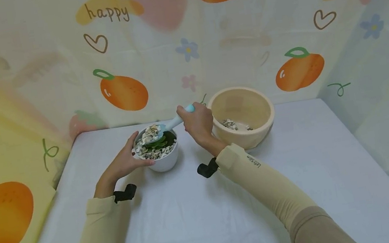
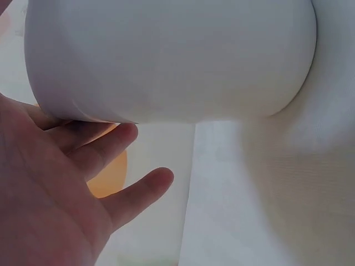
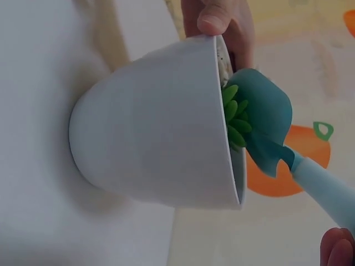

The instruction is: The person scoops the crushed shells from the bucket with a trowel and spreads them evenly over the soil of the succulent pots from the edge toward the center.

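A white flower pot (image 1: 165, 164) stands on the table with a green succulent (image 3: 237, 124) and pale pebbles (image 1: 157, 152) inside. My left hand (image 1: 124, 161) holds it by the rim, thumb at the front and fingers along the left side. In the left wrist view some fingertips (image 2: 128, 133) touch the pot and one finger stands off. My right hand (image 1: 198, 124) grips the light-blue handle of a small trowel (image 3: 269, 105). Its blade, heaped with pebbles in the head view, is over the pot, above the succulent; whether they touch is unclear.
A wide cream-coloured bowl (image 1: 268, 116) stands right of the white pot, just behind my right wrist, with some pebbles (image 1: 229, 124) at its bottom. A white cloth covers the table (image 1: 195, 223). Behind it hangs a fruit-printed curtain (image 1: 153, 51).
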Action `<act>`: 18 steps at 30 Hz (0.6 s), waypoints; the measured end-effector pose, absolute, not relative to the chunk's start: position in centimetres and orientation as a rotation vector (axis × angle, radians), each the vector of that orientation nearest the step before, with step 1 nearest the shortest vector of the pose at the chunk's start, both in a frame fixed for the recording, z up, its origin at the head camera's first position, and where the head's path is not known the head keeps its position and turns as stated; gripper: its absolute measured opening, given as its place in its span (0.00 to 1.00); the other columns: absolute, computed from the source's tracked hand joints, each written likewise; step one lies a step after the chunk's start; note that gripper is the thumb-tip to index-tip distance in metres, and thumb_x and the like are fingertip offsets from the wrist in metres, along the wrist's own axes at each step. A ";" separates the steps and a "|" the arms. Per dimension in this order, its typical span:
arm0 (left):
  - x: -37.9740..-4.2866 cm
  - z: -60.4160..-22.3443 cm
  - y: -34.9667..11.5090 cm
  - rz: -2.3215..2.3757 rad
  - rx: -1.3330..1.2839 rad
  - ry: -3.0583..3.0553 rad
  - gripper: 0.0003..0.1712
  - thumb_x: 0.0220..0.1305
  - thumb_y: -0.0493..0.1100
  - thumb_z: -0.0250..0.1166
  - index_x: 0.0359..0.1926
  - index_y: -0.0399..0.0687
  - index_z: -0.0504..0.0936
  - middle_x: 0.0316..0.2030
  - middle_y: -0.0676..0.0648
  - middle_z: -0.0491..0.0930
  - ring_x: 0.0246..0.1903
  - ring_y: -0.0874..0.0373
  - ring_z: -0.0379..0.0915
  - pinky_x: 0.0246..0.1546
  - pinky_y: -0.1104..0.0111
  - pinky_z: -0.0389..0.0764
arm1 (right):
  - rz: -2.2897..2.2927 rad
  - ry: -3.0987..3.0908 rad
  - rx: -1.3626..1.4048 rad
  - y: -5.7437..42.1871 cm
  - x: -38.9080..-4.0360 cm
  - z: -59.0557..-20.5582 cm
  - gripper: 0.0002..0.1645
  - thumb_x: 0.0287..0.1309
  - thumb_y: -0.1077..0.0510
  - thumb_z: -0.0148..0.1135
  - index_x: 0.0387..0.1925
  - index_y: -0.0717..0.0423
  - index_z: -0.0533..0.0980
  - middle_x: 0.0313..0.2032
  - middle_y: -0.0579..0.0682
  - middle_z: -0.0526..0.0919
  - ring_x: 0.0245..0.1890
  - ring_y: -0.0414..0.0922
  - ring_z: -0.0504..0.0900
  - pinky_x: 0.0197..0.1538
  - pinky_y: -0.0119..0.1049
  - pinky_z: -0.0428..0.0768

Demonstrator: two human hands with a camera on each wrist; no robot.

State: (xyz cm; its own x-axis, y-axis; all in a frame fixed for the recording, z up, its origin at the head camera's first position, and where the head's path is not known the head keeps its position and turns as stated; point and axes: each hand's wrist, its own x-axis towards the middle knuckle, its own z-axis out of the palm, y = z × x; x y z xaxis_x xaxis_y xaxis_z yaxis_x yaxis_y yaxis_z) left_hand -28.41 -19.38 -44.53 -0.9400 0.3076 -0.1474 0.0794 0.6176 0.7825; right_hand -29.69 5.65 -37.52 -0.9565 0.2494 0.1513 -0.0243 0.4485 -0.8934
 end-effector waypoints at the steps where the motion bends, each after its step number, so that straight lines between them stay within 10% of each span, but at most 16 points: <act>1: -28.4 -44.5 -19.3 1.226 0.309 2.582 0.71 0.48 0.55 0.76 0.78 0.48 0.35 0.76 0.35 0.42 0.74 0.34 0.42 0.68 0.37 0.52 | 1.500 -2.447 -0.192 5.7 -29.7 -37.5 0.18 0.58 0.44 0.57 0.23 0.53 0.72 0.13 0.49 0.80 0.10 0.39 0.77 0.18 0.29 0.65; 18: -27.6 -44.5 -18.8 1.107 0.225 2.683 0.74 0.45 0.63 0.76 0.78 0.47 0.35 0.75 0.33 0.48 0.72 0.33 0.49 0.67 0.37 0.58 | 1.339 -2.485 -0.180 5.6 -30.0 -37.3 0.24 0.57 0.43 0.56 0.14 0.48 0.61 0.12 0.42 0.60 0.16 0.42 0.59 0.22 0.32 0.58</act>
State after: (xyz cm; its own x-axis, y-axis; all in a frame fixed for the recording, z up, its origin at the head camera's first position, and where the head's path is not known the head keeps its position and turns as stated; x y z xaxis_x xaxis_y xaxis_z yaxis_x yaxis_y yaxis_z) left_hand -27.57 -18.75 -44.51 -0.9617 0.2278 -0.1527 0.0538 0.7026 0.7096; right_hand -29.96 5.58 -37.29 -0.9435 0.2549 0.2117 -0.0366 0.5549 -0.8311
